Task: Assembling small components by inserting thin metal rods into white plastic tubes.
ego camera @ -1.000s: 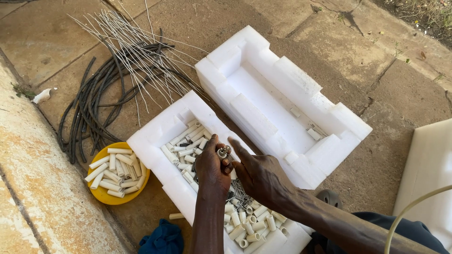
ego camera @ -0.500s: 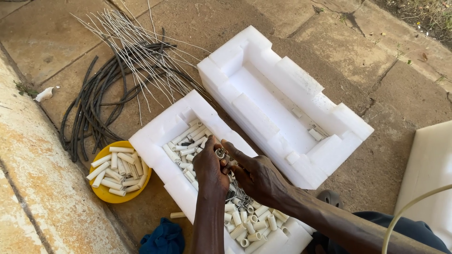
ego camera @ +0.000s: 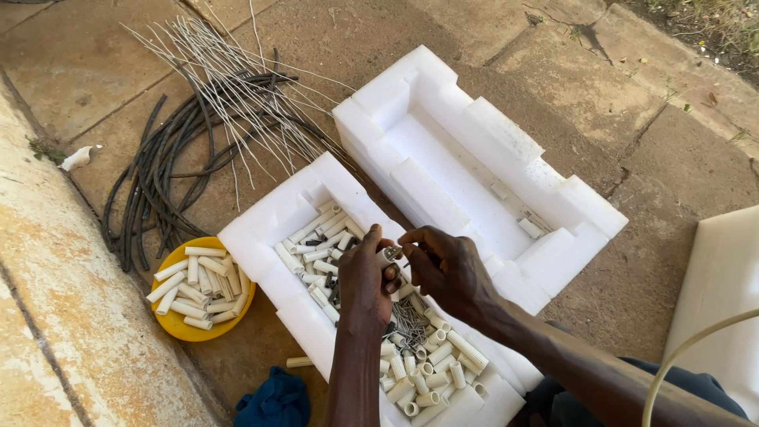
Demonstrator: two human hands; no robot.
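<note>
Left hand (ego camera: 365, 278): pinching a short white tube piece (ego camera: 387, 255) at its fingertips, right over the near foam tray (ego camera: 261, 237).
Right hand (ego camera: 447, 265): fingers curled in at the same tube piece, touching its end (what they grip there is too small to tell).
Near foam tray: white, loaded with white tube pieces and dark nails (ego camera: 407, 323).
Far foam tray (ego camera: 482, 134): white, just behind it, nearly bare.
Yellow bowl (ego camera: 178, 323): left of the near foam tray, heaped with tube pieces.
Black cables (ego camera: 162, 170): coiled beyond the bowl, thin wires (ego camera: 237, 87) lying across them.

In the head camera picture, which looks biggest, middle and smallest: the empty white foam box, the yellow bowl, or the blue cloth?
1. Empty white foam box, by far the biggest.
2. Yellow bowl.
3. Blue cloth, though the picture's edge cuts it off, so its rank against the bowl is unsure.
</note>
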